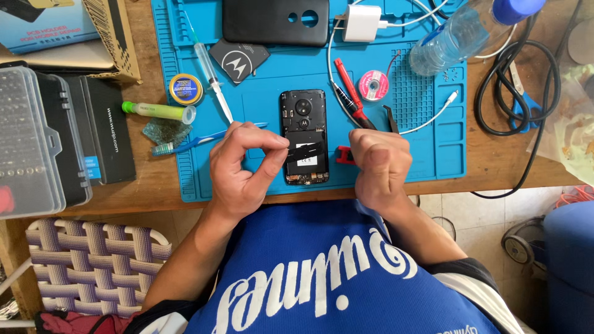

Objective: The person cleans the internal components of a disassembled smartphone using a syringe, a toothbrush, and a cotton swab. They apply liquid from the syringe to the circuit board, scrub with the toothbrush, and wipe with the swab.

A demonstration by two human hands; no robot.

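Nearest you, your left hand (244, 164) pinches a black strip (304, 151) between thumb and forefinger, stretched across the opened phone (303, 136) that lies back-off on the blue repair mat (260, 99) at the bench (495, 154) edge. Your right hand (378, 167) is closed in a fist just right of the phone; it probably grips the strip's other end or a small tool, but the knuckles hide it. Risk: pull unevenly and the strip could tear, stick to itself, or drag the unsecured phone toward the edge. A red piece (345, 154) sits just beside your right fist and could get knocked off. Farther out, the red-handled tool (349, 89) and tweezers (391, 119) lie near. Farthest, the tilted water bottle (455, 34) rests near the charger (362, 23) and cables; a bump there could mean a spill.
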